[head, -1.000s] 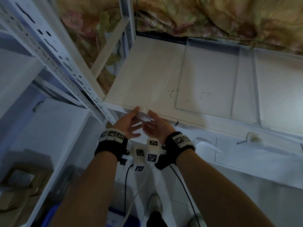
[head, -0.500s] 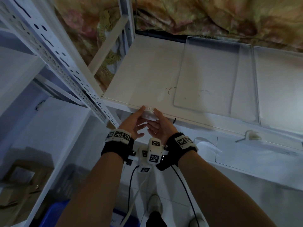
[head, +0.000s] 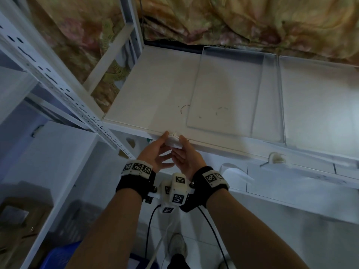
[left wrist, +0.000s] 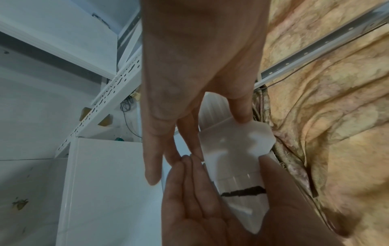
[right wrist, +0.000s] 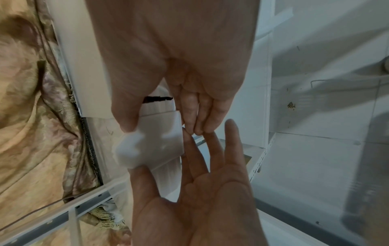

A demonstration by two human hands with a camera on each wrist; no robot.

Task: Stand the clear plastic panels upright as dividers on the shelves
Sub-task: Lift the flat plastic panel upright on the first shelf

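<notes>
A clear plastic panel (head: 223, 90) lies flat on the white shelf (head: 155, 90), and a second one (head: 318, 98) lies flat to its right. Neither panel is touched. My left hand (head: 158, 150) and right hand (head: 181, 151) meet at the shelf's front edge, left of the panels. Between them they pinch a small white plastic clip (head: 173, 141) with thumbs and fingers. In the left wrist view the clip (left wrist: 235, 149) sits under my left thumb, above a black mark on the shelf rim. The right wrist view shows the same clip (right wrist: 155, 141) under my right thumb.
A perforated white upright post (head: 64, 88) slants down at the left. Patterned fabric (head: 233, 20) hangs behind the shelf. Another white clip (head: 275, 158) sits on the front rail to the right. Below are a blue crate (head: 58, 259) and cardboard boxes (head: 19, 220).
Both hands have risen with the white clip, from just below the shelf rail to its front edge. The panels have not moved.
</notes>
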